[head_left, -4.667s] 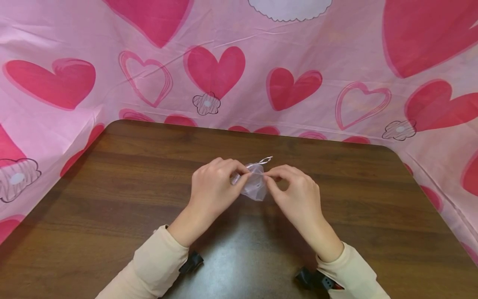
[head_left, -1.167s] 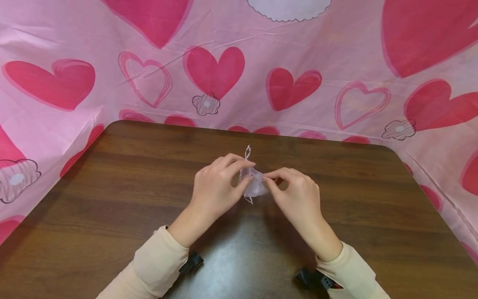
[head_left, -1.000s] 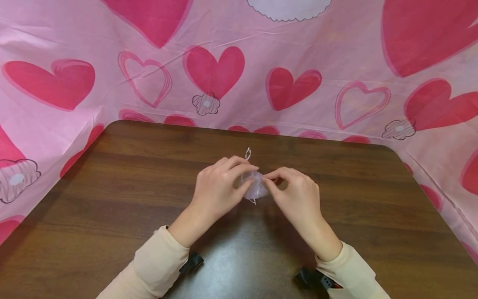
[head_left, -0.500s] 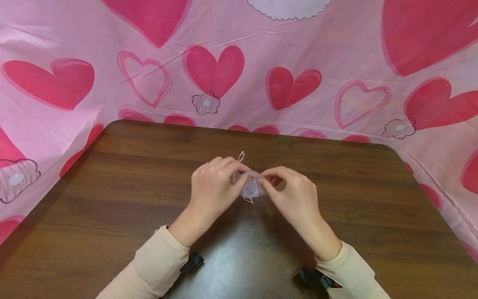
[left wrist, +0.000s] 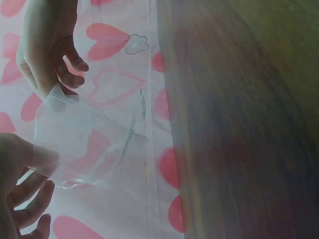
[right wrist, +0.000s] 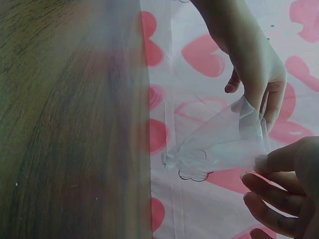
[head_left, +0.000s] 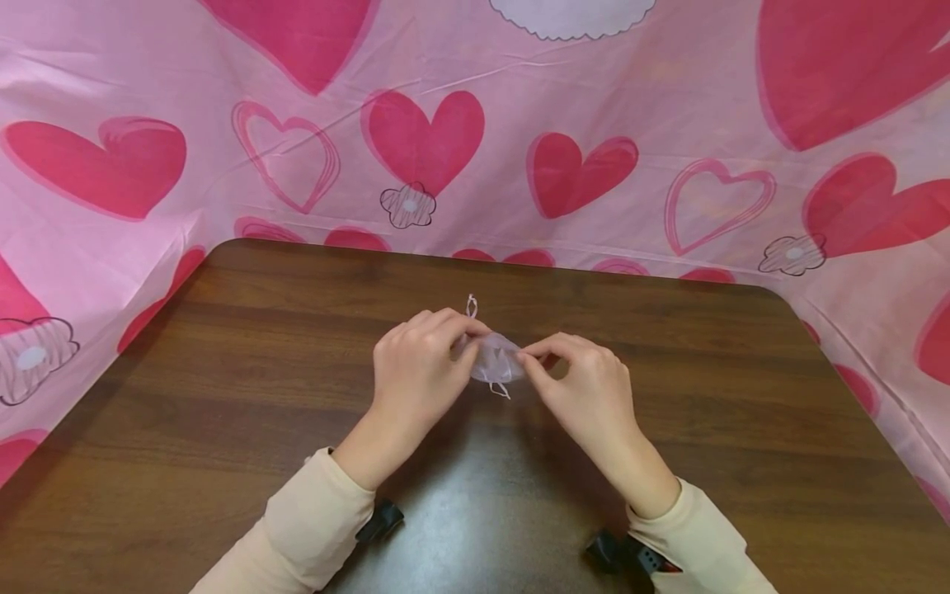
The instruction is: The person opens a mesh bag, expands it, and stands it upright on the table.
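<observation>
A small sheer white drawstring pouch (head_left: 496,360) is held up between both hands, above the middle of the table. The left hand (head_left: 419,363) pinches its left edge between thumb and forefinger; through the thin fabric in the left wrist view, that thumb shows faintly. At the opposite edge, the right hand (head_left: 586,375) pinches the fabric with thumb and forefinger. One drawstring loop (head_left: 471,306) sticks up beyond the left fingers, and another loop (head_left: 500,390) hangs on the near side. Seen from the right wrist, the pouch (right wrist: 219,144) looks spread wide between the fingers.
A dark brown wooden table (head_left: 260,396) with rounded far corners lies beneath the hands. Pink cloth (head_left: 512,99) printed with hearts hangs behind it and along its sides. Black wrist devices (head_left: 380,521) sit at the cream sleeves (head_left: 312,511).
The far loop has swung from the right to the left, and a near loop has come into view. Lately the left hand has shifted slightly left, stretching the pouch wider. The right hand has hardly moved.
</observation>
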### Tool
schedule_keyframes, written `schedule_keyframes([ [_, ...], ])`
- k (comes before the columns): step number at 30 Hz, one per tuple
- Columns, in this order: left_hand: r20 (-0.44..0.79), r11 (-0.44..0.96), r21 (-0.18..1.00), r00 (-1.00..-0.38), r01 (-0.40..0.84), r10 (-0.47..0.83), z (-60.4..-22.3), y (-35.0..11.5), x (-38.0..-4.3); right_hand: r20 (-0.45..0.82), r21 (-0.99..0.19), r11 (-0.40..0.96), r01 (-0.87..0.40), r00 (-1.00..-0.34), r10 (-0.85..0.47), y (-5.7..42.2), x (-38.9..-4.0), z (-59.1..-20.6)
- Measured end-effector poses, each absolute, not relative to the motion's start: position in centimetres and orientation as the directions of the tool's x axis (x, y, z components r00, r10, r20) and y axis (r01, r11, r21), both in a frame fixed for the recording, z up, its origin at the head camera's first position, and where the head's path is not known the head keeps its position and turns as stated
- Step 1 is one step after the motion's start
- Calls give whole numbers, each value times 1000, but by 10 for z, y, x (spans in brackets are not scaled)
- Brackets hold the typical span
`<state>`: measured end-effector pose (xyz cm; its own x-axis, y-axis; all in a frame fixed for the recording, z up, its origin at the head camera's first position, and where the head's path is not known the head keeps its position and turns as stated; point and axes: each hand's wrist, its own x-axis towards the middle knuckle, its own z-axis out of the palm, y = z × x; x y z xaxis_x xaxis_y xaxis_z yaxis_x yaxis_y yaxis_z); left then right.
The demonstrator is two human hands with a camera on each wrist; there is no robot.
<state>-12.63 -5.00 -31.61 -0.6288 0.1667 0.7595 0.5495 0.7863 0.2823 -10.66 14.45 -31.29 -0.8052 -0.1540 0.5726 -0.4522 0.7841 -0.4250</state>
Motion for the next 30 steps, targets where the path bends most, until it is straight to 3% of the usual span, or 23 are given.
schedule_keyframes([
  [17, 707, 770, 189, -629, 610, 324, -320, -45, -124, 587, -436, 784, -442, -800, -124, 145, -106, -311],
  [30, 744, 804, 218, -627, 553, 230, -321, -44, -123, 574, -431, 773, -466, -802, -163, 144, -106, -313],
])
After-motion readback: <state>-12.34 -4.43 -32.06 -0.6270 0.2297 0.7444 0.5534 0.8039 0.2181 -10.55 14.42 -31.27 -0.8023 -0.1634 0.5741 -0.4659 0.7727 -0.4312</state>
